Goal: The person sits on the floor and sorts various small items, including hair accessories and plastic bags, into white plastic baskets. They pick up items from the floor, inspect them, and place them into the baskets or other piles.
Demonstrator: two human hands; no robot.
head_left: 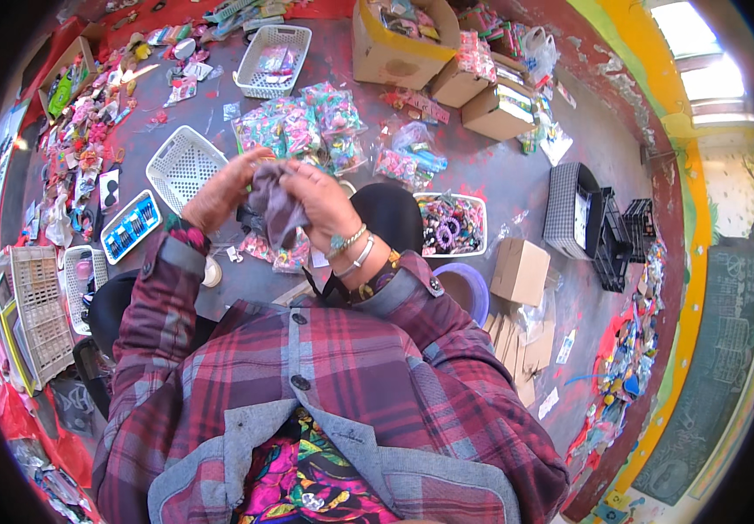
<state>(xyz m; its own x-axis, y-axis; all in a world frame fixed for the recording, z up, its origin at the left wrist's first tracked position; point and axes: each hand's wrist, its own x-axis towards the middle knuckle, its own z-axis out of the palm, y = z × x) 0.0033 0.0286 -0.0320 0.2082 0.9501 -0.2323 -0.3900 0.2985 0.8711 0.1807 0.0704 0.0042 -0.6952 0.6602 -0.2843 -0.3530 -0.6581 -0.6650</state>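
Observation:
A crumpled mauve-grey cloth [279, 203] is bunched up in front of my chest. My right hand [324, 200], with two bracelets at the wrist, grips it from the right side, and part of it hangs below the fingers. At the cloth's upper left edge is my left hand [223, 190]; its fingers are blurred and partly behind the fabric, so their hold is unclear. Beyond both hands, clear bags of colourful small items [285, 124] lie in a heap on the floor. More packets [285, 252] show beneath the cloth.
A white perforated basket [184, 164] and a tray of blue-carded items [131, 226] stand left. A bin of hair ties [452, 226], a purple-rimmed bucket [472, 288] and a cardboard box [521, 272] are right. A large carton [403, 59] stands ahead.

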